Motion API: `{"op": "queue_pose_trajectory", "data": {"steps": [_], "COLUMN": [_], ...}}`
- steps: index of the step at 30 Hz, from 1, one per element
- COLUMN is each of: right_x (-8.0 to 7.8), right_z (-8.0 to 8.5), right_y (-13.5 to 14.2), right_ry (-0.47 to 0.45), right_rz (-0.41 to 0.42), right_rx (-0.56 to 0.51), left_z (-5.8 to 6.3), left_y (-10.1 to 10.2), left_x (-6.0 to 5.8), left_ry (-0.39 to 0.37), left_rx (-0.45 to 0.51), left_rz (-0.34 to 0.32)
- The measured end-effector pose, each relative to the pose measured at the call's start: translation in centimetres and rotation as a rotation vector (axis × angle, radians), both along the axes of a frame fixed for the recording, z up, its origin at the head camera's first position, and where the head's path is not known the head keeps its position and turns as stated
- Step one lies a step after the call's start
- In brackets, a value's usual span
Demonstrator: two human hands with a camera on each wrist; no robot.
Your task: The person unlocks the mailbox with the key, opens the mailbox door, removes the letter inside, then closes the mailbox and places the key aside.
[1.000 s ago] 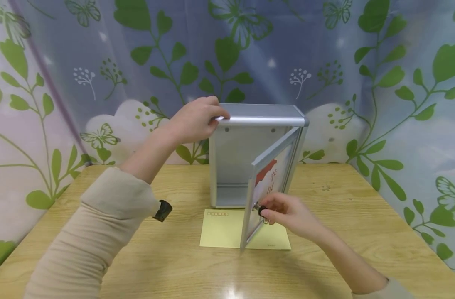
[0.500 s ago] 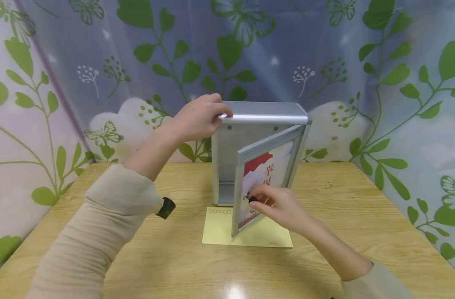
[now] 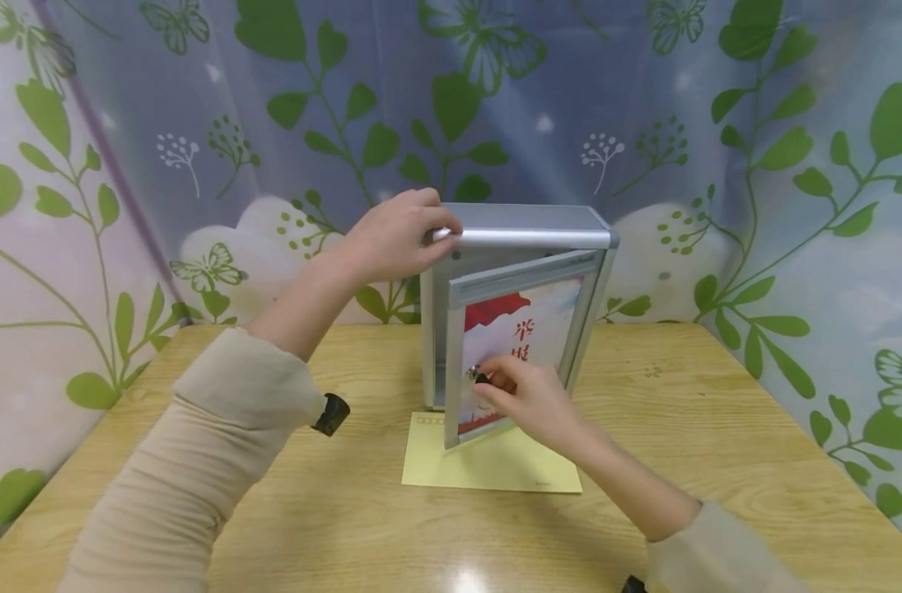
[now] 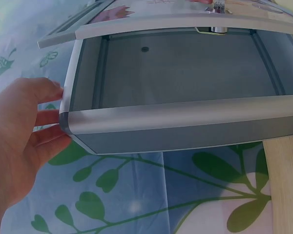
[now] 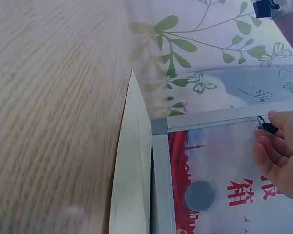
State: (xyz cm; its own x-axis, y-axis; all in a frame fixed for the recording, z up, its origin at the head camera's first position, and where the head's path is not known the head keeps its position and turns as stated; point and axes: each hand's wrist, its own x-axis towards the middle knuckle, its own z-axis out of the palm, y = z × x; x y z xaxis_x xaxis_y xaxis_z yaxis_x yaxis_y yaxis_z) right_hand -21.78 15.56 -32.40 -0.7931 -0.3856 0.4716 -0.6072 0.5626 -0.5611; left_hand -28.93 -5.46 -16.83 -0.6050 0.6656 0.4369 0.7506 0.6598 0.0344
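Note:
A silver metal report box [image 3: 525, 221] stands upright on the table, its hinged front door [image 3: 528, 268] ajar. My left hand [image 3: 402, 235] grips the box's upper left corner, thumb in front and fingers over the top edge. In the left wrist view that hand [image 4: 24, 131] holds the same corner beside the box's hollow inside. My right hand [image 3: 528, 395] pinches a black-headed key [image 3: 483, 379] at the lock [image 3: 472, 373] near the door's free edge. Red characters and a red flag print show on the door's panel. The right wrist view shows the key [image 5: 269, 127] between thumb and fingers.
A yellow envelope [image 3: 488, 469] lies flat on the wooden table [image 3: 332, 511], partly below the door. A leaf-patterned curtain [image 3: 310, 99] hangs behind and at both sides. A black strap piece [image 3: 332, 413] sticks out at the left sleeve.
The door has swung left toward the box's front, narrowing the gap, with my right hand moving along at the key. My left hand keeps its hold on the corner.

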Motion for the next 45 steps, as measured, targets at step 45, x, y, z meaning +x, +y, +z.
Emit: {"op": "queue_pose_trajectory", "data": {"steps": [45], "right_x": [-4.3], "right_z": [0.9], "right_y": [-2.6], "right_ry": [-0.13], "right_rz": [-0.044], "right_rx": [0.075], "left_z": [0.2], "left_y": [0.5], "left_x": [0.1], "left_ry": [0.022], "left_rx": [-0.017], "left_rz": [0.005]}}
